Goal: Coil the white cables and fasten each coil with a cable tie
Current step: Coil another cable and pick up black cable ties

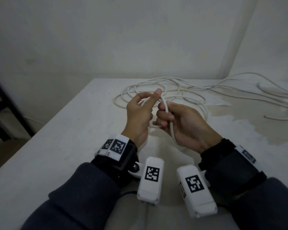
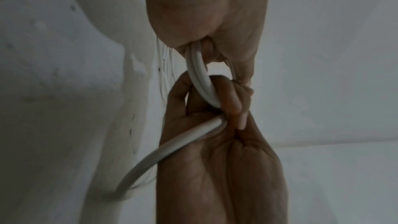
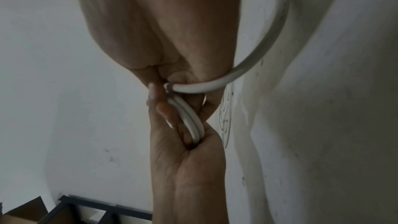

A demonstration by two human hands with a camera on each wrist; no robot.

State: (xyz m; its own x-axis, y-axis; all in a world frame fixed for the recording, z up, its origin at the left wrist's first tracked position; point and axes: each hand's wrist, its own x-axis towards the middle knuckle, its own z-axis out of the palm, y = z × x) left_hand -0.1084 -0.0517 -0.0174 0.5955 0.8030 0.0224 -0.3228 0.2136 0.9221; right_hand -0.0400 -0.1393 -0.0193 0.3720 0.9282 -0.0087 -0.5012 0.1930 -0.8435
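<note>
Both hands raised over tabletop [image 1: 60,146]. Right hand [image 1: 181,125] fingers clenched round cable [image 1: 165,105] loop, anchoring it; left hand [image 1: 140,113] pinches the strand, probably to shape the next turn. Remaining cable sprawls behind.

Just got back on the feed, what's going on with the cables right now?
A person is coiling a white cable over the table. The right hand grips the small loops, and the left hand holds them on the other side. Most of the cable lies loose on the table. No cable tie shows.
</note>
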